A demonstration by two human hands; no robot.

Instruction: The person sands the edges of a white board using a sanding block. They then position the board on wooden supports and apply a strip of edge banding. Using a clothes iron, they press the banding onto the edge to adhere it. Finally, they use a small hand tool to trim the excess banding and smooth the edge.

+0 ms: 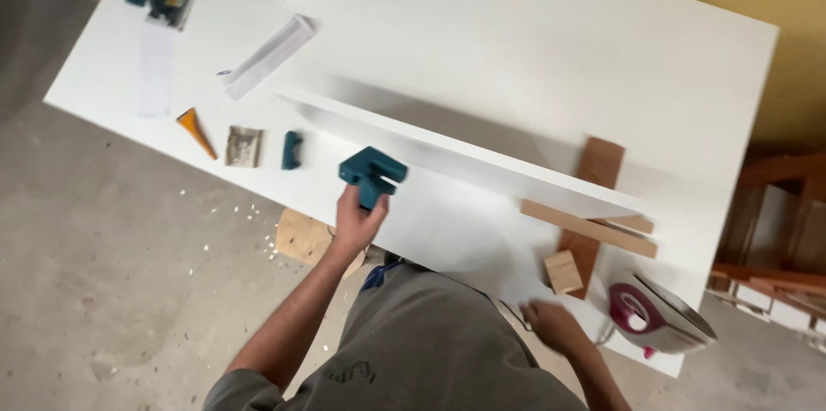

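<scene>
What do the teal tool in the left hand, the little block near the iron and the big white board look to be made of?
Teal tool: probably moulded plastic, given its even colour and rounded edges, though it is blurred. Small block: bare wood, pale tan and matt. White board: seemingly laminated or painted panel, smooth and uniformly white; its core is not visible. The left hand grips the tool.

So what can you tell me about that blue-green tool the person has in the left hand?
The tool is a chunky teal block, plastic by its look, with a wider top part and a narrower stem below that forms a slot on one side. The left hand grips it from beneath by the stem, holding it tilted at the near edge of the long white board that lies on the white table. Motion blur hides finer details. A smaller teal piece lies apart, to its left.
</scene>
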